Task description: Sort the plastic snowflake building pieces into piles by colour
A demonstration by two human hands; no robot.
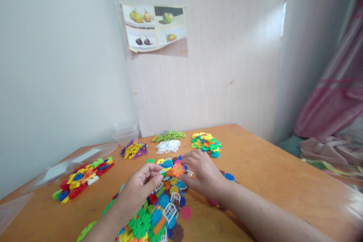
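Two bare hands are busy over a big mixed pile of toy bits (163, 200) on the near part of the brown worktop (255, 159). The left hand (141, 184) has its thumb and fingers pinched together on a small green piece (163, 174), right above the pile. The right hand (205, 172) has its fingers bent, with the thumb a little apart, just beside an orange flower piece (178, 169); I can't tell if they hold it. In the pile I see a white window piece (169, 212) and a big green flower (141, 223). To the left is a heap of bright blocks (82, 177). Farther back are purple and yellow bits (134, 149), green bits (172, 135), white bits (168, 146) and, to the right, a heap of flower discs (206, 143). A clear tub (124, 133) sits at the far left.
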